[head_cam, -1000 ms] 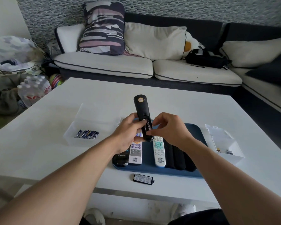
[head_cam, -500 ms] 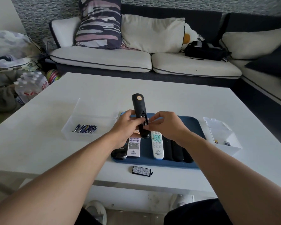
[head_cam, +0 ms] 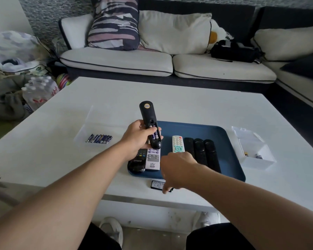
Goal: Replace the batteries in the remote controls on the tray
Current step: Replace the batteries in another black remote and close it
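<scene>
left hand (head_cam: pixel 137 136) grips remote (head_cam: pixel 149 121), right hand (head_cam: pixel 177 170) below

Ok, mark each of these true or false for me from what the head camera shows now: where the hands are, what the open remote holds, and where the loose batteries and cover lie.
1. The left hand grips the black remote, whose compartment holds batteries. True.
2. The right hand pinches a battery above that remote. False: it reaches down to the battery cover on the table, in front of the blue tray.
3. A row of batteries lies in the clear box left of the tray. True.
4. The tray holds only black remotes. False: a white remote and a grey-white remote lie there too.
5. The white box sits on the sofa. False: it sits on the table, right of the tray.
</scene>
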Tool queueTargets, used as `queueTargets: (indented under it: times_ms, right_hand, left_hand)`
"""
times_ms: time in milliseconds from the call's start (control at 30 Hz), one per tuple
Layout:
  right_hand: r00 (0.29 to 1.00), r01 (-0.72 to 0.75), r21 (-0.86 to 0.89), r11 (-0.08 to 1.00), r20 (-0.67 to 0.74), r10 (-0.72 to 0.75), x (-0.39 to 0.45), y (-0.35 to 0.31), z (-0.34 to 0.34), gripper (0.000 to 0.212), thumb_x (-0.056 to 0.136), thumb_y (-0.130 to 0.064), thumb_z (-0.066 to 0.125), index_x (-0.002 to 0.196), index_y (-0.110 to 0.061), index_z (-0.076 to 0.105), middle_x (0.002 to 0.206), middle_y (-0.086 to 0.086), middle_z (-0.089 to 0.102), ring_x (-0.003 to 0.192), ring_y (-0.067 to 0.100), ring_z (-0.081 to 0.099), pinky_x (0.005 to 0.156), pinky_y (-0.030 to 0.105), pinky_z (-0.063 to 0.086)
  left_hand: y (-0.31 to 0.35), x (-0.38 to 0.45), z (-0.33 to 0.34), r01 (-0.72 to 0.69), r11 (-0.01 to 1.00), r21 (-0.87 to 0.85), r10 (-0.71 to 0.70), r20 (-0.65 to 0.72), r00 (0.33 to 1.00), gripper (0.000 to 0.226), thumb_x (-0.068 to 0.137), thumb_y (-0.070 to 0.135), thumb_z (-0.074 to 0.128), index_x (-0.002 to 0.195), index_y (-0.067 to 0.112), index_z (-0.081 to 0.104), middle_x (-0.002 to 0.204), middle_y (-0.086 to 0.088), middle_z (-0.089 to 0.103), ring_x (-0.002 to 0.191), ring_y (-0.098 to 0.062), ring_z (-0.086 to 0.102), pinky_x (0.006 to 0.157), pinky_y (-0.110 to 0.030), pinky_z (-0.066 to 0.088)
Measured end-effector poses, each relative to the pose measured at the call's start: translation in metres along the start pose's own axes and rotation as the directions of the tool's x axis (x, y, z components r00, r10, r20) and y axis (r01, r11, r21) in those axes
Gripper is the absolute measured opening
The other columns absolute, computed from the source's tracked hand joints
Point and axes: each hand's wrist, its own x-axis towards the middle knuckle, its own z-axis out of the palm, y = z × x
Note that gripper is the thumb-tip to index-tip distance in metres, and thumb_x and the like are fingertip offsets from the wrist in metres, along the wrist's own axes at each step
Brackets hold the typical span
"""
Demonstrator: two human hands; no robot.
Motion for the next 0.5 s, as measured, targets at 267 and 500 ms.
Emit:
queueTargets:
  times_ms: [267,500]
  right_hand:
    - [1.000,-0.004,-0.037,0.999,0.013,0.005,0.000,-0.012,0.018,0.044,0.076,-0.041,0.084,0.102,-0.012,0.064,0.094,0.005,0.066,0.083,0.024,0.061,0.065,0.033,0.041]
    - [1.000,0.027,0.401,0.916,-0.025,-0.019,-0.007,0.026,-0.002,0.022,0.081,-0.037,0.080,0.081,-0.022,0.064,0.079,-0.008,0.069,0.067,0.016,0.072,0.056,0.022,0.044]
  left_hand:
    - [0.001,0.003,-0.002,0.014,0.996,-0.091,-0.010,0.045,0.999,0.015,0.102,0.017,0.057,0.114,0.007,0.059,0.109,-0.012,0.075,0.089,-0.032,0.075,0.079,-0.054,0.060]
    - [0.006,0.003,-0.002,0.060,0.988,-0.145,-0.056,0.034,0.998,0.026,0.108,0.028,0.043,0.121,0.013,0.059,0.103,-0.008,0.077,0.082,-0.028,0.075,0.061,-0.037,0.061]
